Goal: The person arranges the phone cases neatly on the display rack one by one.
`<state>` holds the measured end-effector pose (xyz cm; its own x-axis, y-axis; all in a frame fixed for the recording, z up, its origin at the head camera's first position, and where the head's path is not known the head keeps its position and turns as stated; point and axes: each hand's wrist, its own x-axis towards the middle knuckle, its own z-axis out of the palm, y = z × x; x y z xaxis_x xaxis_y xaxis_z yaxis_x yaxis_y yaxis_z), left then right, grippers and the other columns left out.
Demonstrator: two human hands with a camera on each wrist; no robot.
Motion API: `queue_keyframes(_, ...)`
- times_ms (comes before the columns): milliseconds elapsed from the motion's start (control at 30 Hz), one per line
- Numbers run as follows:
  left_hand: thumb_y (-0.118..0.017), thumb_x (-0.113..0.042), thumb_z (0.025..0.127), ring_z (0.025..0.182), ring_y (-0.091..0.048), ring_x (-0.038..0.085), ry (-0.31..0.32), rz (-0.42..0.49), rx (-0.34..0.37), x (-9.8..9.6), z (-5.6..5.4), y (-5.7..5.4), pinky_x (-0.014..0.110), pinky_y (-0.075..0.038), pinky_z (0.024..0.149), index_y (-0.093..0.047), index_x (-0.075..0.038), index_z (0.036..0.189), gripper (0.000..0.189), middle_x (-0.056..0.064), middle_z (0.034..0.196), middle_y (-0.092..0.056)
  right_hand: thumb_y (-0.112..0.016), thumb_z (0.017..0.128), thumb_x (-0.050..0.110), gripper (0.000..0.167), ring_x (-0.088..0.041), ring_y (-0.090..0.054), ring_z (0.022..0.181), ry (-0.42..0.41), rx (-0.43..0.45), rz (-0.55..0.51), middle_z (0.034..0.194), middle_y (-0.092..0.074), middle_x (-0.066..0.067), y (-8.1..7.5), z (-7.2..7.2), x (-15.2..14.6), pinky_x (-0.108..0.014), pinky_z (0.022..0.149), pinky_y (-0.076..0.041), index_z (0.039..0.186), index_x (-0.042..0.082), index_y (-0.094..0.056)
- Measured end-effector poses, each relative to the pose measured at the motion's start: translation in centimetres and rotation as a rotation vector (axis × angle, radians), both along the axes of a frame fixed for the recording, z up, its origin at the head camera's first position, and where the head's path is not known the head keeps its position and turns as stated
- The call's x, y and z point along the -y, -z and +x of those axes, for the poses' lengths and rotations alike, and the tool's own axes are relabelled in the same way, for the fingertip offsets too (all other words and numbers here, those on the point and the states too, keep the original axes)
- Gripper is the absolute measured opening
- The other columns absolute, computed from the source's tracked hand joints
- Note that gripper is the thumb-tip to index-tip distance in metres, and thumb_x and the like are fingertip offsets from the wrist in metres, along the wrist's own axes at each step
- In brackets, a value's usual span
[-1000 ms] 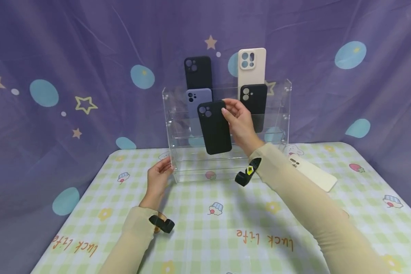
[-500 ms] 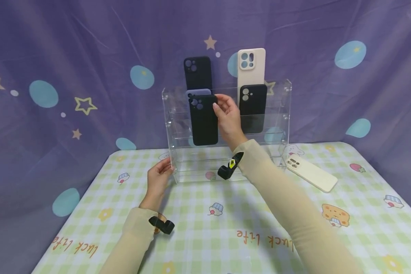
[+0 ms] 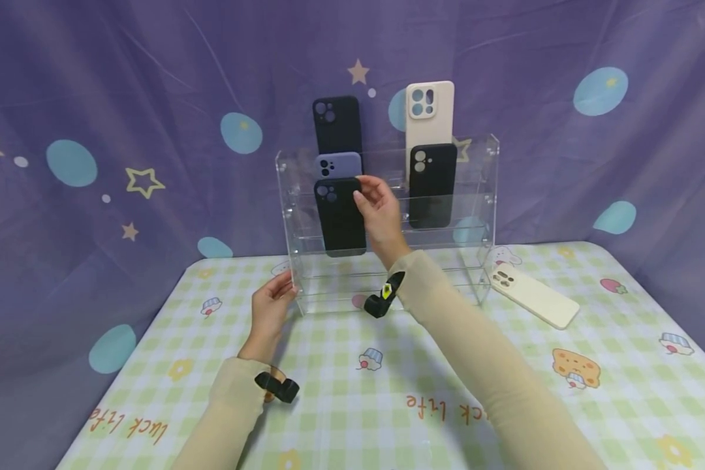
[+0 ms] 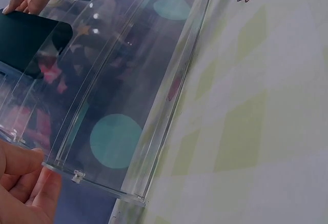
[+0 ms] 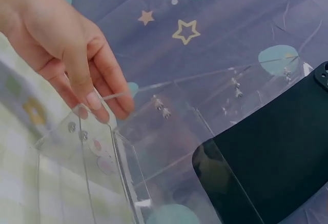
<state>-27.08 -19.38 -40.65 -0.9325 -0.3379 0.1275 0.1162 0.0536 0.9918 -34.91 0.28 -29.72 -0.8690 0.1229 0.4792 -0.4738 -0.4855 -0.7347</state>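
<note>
A black phone case (image 3: 341, 222) hangs between thumb and fingers of my right hand (image 3: 380, 212), pinched at its upper right edge. Its lower end sits behind a clear front strip of the acrylic display stand (image 3: 284, 196), as the right wrist view also shows of the case (image 5: 277, 147). My left hand (image 3: 270, 310) grips the stand's left side panel, thumb in front. Right behind the held case is a lavender phone case (image 3: 346, 164), mostly hidden. Another black case (image 3: 337, 124) stands in the rear tier above it.
On the stand's right half, a white phone case (image 3: 437, 127) rises behind a black one (image 3: 433, 186). A cream phone case (image 3: 537, 299) lies on the checked tablecloth (image 3: 329, 418) at right. A purple curtain (image 3: 170, 78) hangs behind the stand.
My right hand has carried the black case leftward, in front of the lavender one, then lowered it behind the clear strip. The left hand has stayed on the stand's side.
</note>
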Motion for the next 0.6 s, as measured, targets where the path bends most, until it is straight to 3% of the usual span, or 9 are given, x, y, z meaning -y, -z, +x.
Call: queue_keyframes(600,-0.059,0.011,0.084,0.085,-0.060,-0.001,0.001,-0.017,0.014,0.1,-0.1,0.0,0.012,-0.051,0.078,-0.058,0.007,0.122,0.038,0.027,0.122,-0.058,-0.055,0.084,-0.018,0.028,-0.005,-0.056,0.081,-0.047,0.039,0.020,0.083,-0.062,0.007,3.2,0.5,0.7,-0.015,0.075,-0.047,0.112,-0.018,-0.052)
